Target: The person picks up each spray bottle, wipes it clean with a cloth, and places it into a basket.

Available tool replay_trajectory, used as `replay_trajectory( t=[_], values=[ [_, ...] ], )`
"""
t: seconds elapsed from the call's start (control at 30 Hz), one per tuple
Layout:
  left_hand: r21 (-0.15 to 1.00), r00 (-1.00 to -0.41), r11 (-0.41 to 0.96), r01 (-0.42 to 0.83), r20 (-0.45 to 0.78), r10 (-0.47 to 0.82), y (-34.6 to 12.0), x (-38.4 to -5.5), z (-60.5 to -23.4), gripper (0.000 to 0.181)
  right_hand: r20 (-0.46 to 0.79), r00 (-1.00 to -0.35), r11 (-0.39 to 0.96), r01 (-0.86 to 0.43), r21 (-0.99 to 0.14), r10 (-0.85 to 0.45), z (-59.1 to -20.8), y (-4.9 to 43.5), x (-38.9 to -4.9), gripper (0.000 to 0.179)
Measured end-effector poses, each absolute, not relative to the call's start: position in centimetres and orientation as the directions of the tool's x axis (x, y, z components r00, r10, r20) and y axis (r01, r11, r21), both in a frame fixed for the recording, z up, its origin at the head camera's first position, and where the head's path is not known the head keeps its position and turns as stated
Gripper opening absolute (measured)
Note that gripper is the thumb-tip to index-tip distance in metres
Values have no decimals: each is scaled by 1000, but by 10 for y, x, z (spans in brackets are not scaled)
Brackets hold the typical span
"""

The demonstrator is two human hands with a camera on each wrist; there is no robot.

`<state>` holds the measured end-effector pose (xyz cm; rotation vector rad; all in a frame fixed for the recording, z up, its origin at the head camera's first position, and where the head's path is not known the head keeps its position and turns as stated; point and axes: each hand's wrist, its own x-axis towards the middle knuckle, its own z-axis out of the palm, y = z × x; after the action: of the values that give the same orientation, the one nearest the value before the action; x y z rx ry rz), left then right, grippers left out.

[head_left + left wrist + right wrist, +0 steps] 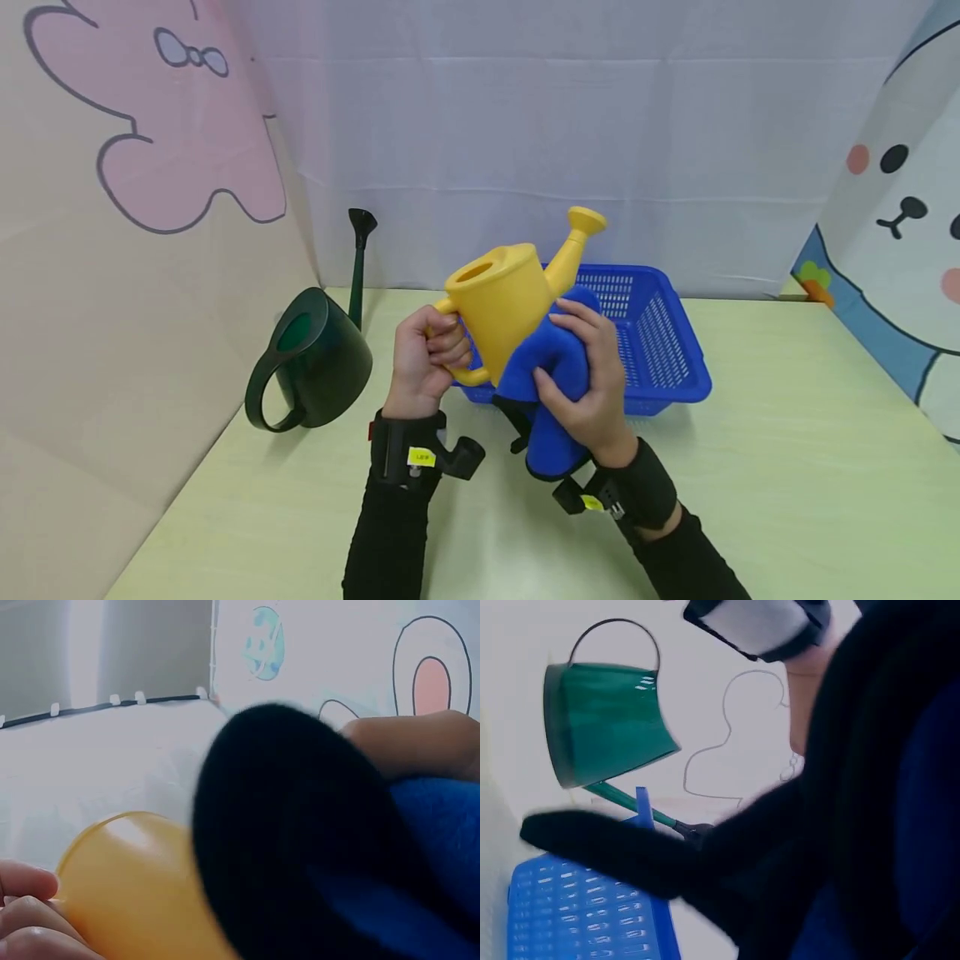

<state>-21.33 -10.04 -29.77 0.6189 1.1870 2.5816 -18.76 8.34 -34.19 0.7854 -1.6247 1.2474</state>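
Note:
By its handle, my left hand (pixel 426 358) grips a yellow watering can (pixel 501 304), lifted above the table with its spout pointing up and to the right. My right hand (pixel 592 383) holds a bunched blue cloth (pixel 558 367) with black edging against the can's right side, below the spout. In the left wrist view the cloth's dark edge (pixel 277 825) covers part of the yellow can (pixel 142 892). The cloth fills much of the right wrist view, and its dark flap (pixel 607 847) hangs in front of the blue basket.
Behind my hands a blue plastic basket (pixel 675 333) stands on the pale table (pixel 787 467). A dark green watering can (pixel 330 367) is at the left, near the side wall. White cloth (pixel 465 150) hangs along the back, and printed cartoon panels flank the table.

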Motion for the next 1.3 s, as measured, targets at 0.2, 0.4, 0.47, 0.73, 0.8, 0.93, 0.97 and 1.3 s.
replay_trajectory(
  t=[0.2, 0.4, 0.47, 0.73, 0.8, 0.93, 0.97, 1.3],
  values=[
    [756, -903, -654, -27, 263, 341, -96, -213, -299, 38, 972, -232, 562, -810, -169, -41, -342, 68, -180, 47],
    [757, -919, -653, -25, 240, 313, -90, -213, -300, 38, 974, -118, 712, -700, 56, -193, -349, 54, -176, 40],
    [755, -923, -655, -31, 230, 309, -89, -214, -301, 38, 967, -98, 737, -666, 112, -236, -351, 51, -175, 39],
    [744, -909, -667, -42, 249, 334, -90, -214, -300, 38, 967, -69, 721, -680, 134, -244, -348, 53, -176, 39],
    [748, -900, -663, -40, 261, 349, -90, -214, -300, 39, 975, -76, 691, -717, 91, -207, -345, 56, -177, 39],
    [763, -897, -646, -38, 258, 358, -91, -214, -299, 39, 985, -127, 589, -807, -36, -115, -340, 64, -179, 41],
    [766, -898, -642, -38, 255, 358, -92, -214, -299, 39, 984, -153, 558, -827, -75, -93, -339, 66, -179, 42],
    [779, -906, -625, -40, 236, 352, -95, -212, -298, 39, 899, -438, 314, -851, -421, 18, -336, 85, -183, 57]
  ],
)
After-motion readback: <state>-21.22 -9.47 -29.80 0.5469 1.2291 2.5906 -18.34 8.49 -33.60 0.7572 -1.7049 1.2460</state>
